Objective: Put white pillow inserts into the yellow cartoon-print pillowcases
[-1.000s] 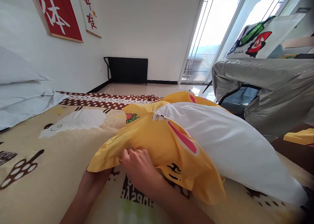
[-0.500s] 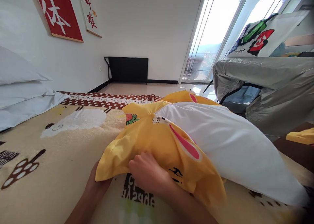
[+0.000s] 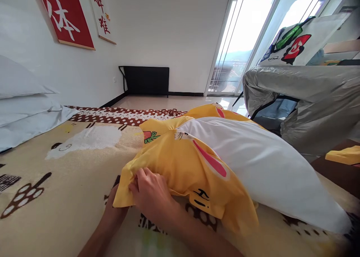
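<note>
A yellow pillowcase (image 3: 180, 174) printed with a rabbit, a carrot and black lettering is partway over a white pillow (image 3: 253, 163) on the bed. My left hand (image 3: 115, 202) holds the case's near left corner from below and behind. Cloth covers most of its fingers. Closed on the fabric just beside that corner is my right hand (image 3: 150, 191), its fingers pinching a fold. The pillow's uncovered end stretches off to the right.
A cream blanket (image 3: 70, 189) with printed figures covers the bed. White pillows (image 3: 25, 108) are stacked at the left. Beyond the bed, a black panel (image 3: 147, 81) leans on the wall. A grey-covered piece of furniture (image 3: 323, 99) stands at the right, with a printed bag (image 3: 298, 43) on it.
My right hand has moved left along the pillowcase, toward the corner and my left hand. The corner has shifted slightly right, and the lower edge of the case has lifted, baring more blanket.
</note>
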A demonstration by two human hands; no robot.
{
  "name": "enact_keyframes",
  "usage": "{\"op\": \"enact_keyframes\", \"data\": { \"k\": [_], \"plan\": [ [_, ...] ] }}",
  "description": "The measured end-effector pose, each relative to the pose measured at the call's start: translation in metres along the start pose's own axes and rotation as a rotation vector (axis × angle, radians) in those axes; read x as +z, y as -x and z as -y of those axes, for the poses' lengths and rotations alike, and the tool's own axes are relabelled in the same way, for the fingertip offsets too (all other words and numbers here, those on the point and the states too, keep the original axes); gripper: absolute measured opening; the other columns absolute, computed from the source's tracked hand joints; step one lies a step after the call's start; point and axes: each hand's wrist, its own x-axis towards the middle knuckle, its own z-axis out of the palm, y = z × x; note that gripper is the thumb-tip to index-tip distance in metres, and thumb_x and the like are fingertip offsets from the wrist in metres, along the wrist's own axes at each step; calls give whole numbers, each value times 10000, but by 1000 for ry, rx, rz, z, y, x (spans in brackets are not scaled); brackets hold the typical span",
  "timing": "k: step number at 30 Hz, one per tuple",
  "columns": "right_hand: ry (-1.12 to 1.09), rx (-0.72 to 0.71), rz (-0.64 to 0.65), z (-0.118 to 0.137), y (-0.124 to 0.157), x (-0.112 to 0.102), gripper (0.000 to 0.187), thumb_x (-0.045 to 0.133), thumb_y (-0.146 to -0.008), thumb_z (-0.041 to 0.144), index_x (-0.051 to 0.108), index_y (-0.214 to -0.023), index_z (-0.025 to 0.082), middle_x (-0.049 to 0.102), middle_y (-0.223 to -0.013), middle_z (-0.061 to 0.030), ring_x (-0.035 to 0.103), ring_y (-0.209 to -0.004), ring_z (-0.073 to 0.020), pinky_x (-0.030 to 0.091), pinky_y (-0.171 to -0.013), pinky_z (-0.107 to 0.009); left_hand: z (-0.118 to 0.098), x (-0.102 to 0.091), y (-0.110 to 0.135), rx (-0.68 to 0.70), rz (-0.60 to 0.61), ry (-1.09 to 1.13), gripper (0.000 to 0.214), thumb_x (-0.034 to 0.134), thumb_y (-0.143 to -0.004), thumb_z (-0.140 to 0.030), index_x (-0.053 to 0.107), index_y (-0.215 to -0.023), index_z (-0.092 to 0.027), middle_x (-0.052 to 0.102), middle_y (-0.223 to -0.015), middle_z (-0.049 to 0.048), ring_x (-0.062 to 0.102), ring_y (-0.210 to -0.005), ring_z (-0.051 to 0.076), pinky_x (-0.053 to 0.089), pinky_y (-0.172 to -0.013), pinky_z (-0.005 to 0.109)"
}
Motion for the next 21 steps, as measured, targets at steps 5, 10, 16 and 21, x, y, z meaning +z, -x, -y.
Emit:
{"op": "enact_keyframes", "data": {
  "k": [5,10,16,21],
  "plan": [
    [-224,28,-36,-16,-3,2,130,478,-857,250,548,-781,172,639,-798,-37,568,-752,-151,355,-620,-239,-2,-7,2,153,42,-214,156,712,-541,-167,597,-647,-162,491,-539,-35,387,-537,97,377,-476,190],
    [-334,54,0,-22,-6,-3,134,528,-824,238,601,-743,160,657,-779,-37,558,-780,-145,361,-631,-222,1,-7,2,208,-24,-266,125,688,-590,-213,629,-690,-169,521,-565,-13,423,-540,121,403,-496,214],
    [-414,74,66,-26,-13,2,146,607,-761,229,584,-642,148,554,-579,27,461,-548,-71,306,-505,-191,4,-6,4,183,-74,-194,186,738,-536,-211,668,-705,-177,576,-608,14,521,-629,175,441,-541,230],
    [-543,96,78,-32,-20,5,94,629,-726,182,585,-651,147,520,-574,46,436,-528,-56,302,-478,-168,-5,-1,6,139,-89,-135,207,757,-505,-201,666,-690,-172,598,-617,33,563,-691,211,458,-569,249]
  ]
}}
